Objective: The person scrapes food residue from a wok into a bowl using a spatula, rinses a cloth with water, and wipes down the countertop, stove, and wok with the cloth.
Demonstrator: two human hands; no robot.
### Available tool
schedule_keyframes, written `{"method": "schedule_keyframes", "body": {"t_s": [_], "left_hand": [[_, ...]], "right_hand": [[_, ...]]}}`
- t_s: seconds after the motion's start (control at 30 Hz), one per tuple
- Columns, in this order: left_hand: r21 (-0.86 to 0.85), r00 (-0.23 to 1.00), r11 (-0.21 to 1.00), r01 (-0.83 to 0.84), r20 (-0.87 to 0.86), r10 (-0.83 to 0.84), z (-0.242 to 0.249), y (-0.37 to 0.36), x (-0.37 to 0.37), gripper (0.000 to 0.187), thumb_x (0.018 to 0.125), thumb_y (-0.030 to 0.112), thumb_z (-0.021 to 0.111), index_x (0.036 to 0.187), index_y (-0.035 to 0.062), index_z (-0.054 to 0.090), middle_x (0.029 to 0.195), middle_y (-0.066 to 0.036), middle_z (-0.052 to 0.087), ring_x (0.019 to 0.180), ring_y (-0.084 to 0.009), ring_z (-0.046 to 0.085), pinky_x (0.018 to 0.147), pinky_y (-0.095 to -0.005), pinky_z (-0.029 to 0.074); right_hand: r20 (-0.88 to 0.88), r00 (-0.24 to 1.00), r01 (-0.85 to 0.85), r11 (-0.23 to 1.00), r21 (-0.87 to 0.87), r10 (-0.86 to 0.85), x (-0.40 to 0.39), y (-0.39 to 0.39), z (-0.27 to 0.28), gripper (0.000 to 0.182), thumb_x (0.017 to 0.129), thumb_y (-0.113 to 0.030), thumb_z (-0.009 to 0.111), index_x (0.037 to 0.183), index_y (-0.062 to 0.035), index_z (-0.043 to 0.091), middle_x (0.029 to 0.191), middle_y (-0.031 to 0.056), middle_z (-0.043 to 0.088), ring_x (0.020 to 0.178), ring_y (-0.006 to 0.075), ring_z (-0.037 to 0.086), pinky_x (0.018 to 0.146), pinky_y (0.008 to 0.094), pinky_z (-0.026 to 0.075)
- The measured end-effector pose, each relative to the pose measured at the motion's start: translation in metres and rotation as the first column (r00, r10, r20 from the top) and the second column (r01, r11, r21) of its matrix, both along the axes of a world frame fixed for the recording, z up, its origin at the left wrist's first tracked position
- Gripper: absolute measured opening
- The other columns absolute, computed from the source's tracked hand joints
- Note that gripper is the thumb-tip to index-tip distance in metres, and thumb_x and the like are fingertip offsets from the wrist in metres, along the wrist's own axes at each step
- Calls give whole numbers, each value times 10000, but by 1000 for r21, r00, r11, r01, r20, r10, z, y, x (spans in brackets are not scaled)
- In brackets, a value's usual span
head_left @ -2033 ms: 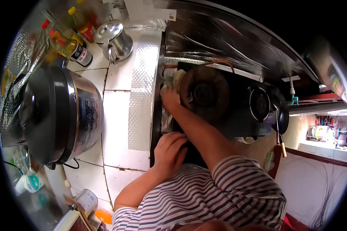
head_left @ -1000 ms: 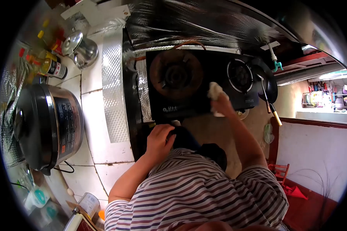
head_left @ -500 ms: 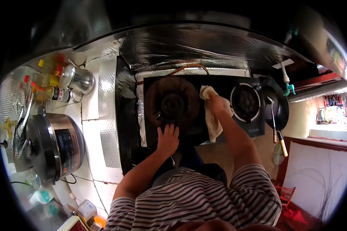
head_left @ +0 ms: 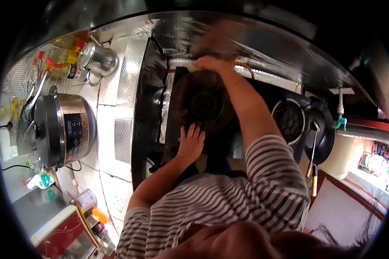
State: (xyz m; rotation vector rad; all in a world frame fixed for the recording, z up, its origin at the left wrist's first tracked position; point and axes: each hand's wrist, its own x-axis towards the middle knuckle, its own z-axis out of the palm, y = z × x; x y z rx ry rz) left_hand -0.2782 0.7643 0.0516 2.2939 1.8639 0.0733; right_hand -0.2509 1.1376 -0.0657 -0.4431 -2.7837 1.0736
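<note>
- Right hand [head_left: 209, 63] reaches to the back of the stove [head_left: 224, 136], its arm slanting past the large burner [head_left: 203, 101], likely the shortest way around it. Blur masks the fingers; how far they close cannot be told.
- A pale scrap, apparently cloth [head_left: 193, 68], shows at those fingertips, by the stove's back left corner — whether it is gripped or merely pressed is unclear.
- Left hand [head_left: 190, 144] appears to rest at the stove's front edge just before the burner, fingers spread and grasping nothing, perhaps propping the leaning body.
- Beyond the small burner [head_left: 289, 123], a ladle [head_left: 317, 128] lies over a wok [head_left: 326, 136] — parked aside, it seems, leaving both burners uncovered.
</note>
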Motion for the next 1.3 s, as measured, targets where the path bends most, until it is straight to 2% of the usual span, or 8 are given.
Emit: {"method": "schedule_keyframes", "body": {"t_s": [0.07, 0.13, 0.2, 0.3, 0.4, 0.87, 1.13, 1.3], "left_hand": [[-60, 999, 998, -22, -35, 20, -3, -5, 0, 511, 744, 244, 655, 1186, 65, 472, 1258, -126, 424, 1243, -311, 299, 964, -589, 261], [-55, 999, 998, 1, -49, -4, -3, -8, 0, 520, 755, 262, 643, 1201, 66, 461, 1270, -127, 413, 1258, -314, 279, 969, -595, 249], [-83, 998, 997, -11, -68, 5, -2, -9, 1, 526, 760, 269, 641, 1208, 67, 451, 1273, -130, 407, 1262, -315, 271, 972, -597, 242], [-73, 999, 997, -13, -53, 9, -3, -10, 3, 541, 752, 263, 656, 1209, 68, 441, 1283, -134, 395, 1265, -318, 266, 972, -599, 241], [-78, 1000, 997, -17, -15, 16, 3, -10, 2, 535, 736, 247, 672, 1190, 68, 455, 1283, -138, 395, 1271, -323, 262, 975, -596, 235], [2, 958, 1000, 14, 285, -14, 45, -125, -22, 458, 686, 173, 696, 1097, 47, 538, 1231, -136, 436, 1231, -324, 324, 977, -545, 248], [-45, 939, 994, 95, 335, -75, 31, -173, -29, 429, 702, 188, 684, 1082, 53, 537, 1203, -137, 447, 1191, -333, 360, 962, -538, 266], [-83, 948, 995, 58, 316, -29, 38, -170, -41, 438, 698, 186, 693, 1086, 52, 543, 1201, -134, 457, 1186, -329, 368, 959, -529, 273]], "right_hand": [[201, 955, 277, 897, -346, -217, -4, -13, 16, 280, 801, -242, 574, 1033, -96, 634, 996, 101, 646, 916, 221, 594, 798, 326, 449], [260, 927, 329, 920, -212, -272, 15, -19, 39, 217, 785, -212, 575, 951, -95, 651, 920, 93, 660, 843, 212, 608, 742, 343, 461], [647, 692, 541, 823, -172, -319, 51, -21, 63, 166, 774, -190, 561, 864, -79, 647, 838, 75, 663, 764, 201, 615, 676, 356, 467], [394, 827, 340, 915, 217, -401, 131, -26, 41, 188, 769, -200, 527, 808, -74, 660, 854, 126, 645, 787, 313, 610, 708, 440, 483], [148, 837, 480, 837, 264, -527, 222, -43, 11, 131, 729, -204, 557, 777, -93, 609, 752, 131, 610, 736, 322, 589, 646, 432, 462], [373, 313, 761, 466, 451, -873, 243, -302, 55, 298, 835, -343, 489, 921, -73, 581, 917, 172, 610, 848, 368, 594, 745, 457, 477], [461, 400, 703, 588, 400, -792, 228, -385, 83, 332, 767, -336, 585, 1018, -124, 544, 1033, 163, 566, 1003, 308, 553, 764, 453, 460], [203, 441, 659, 469, 589, -874, 213, -366, 55, 587, 772, -277, 602, 1302, -134, 393, 1306, 175, 354, 1234, 354, 311, 944, 514, 305]]}}
